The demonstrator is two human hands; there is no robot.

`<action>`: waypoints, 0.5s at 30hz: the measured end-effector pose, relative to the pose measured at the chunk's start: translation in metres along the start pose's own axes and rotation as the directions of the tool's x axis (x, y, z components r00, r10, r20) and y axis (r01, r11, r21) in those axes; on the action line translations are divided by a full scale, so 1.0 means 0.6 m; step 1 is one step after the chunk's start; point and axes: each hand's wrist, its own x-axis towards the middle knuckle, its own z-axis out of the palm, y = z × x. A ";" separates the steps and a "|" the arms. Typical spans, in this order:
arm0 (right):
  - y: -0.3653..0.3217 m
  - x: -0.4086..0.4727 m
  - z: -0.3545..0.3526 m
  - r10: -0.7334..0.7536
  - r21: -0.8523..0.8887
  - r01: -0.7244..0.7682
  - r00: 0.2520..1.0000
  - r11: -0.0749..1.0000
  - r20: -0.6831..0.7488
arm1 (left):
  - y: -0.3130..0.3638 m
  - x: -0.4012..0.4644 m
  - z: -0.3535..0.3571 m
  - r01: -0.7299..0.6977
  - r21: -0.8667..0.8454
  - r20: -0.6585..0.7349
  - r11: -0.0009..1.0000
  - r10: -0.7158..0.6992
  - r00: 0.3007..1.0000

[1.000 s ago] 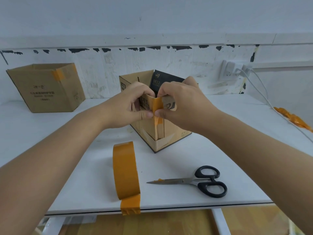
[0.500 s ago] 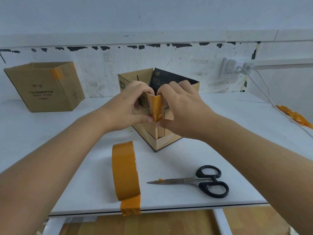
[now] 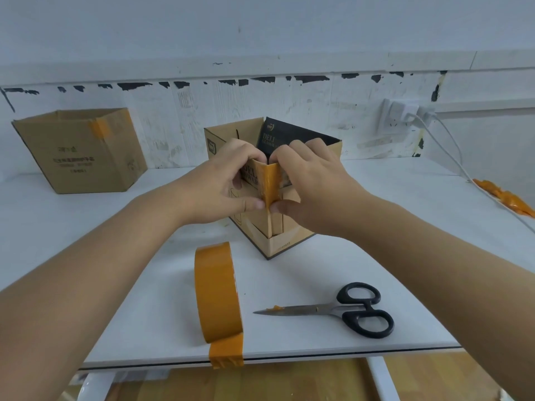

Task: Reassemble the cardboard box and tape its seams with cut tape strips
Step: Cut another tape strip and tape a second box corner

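An open-topped small cardboard box [image 3: 278, 241] with a black inner panel stands on the white table [image 3: 144, 256], one corner toward me. An orange tape strip [image 3: 270, 185] runs down that near corner seam. My left hand [image 3: 223, 183] grips the left wall at the corner, fingers curled over the rim and thumb on the strip's lower end. My right hand [image 3: 315, 183] grips the right wall the same way, its thumb meeting the left thumb on the tape. An orange tape roll [image 3: 215, 290] stands on edge near the front, its loose end stuck over the table's edge.
Black-handled scissors [image 3: 347, 309] lie shut at the front right, a scrap of tape on the blade. A bigger taped cardboard box [image 3: 78, 151] sits at the back left. At the right, a white cable [image 3: 451, 151] from a wall socket and crumpled orange tape [image 3: 503, 196].
My right hand has slid down and left over the corner, pressing the strip flat onto the seam. Both thumbs now meet lower on the tape. The left hand has barely moved.
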 end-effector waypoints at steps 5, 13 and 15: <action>0.003 -0.001 -0.004 -0.022 0.032 0.022 1.000 0.999 -0.005 | -0.002 0.002 -0.005 -0.035 -0.016 -0.005 0.999 0.035 0.999; 0.005 0.002 -0.005 -0.013 0.072 0.012 1.000 0.997 0.010 | 0.004 0.004 -0.003 -0.046 -0.014 -0.022 0.999 0.046 0.999; 0.007 0.004 -0.006 -0.019 0.066 0.018 1.000 0.998 0.019 | 0.005 0.003 -0.006 -0.030 -0.017 -0.007 0.999 0.030 1.000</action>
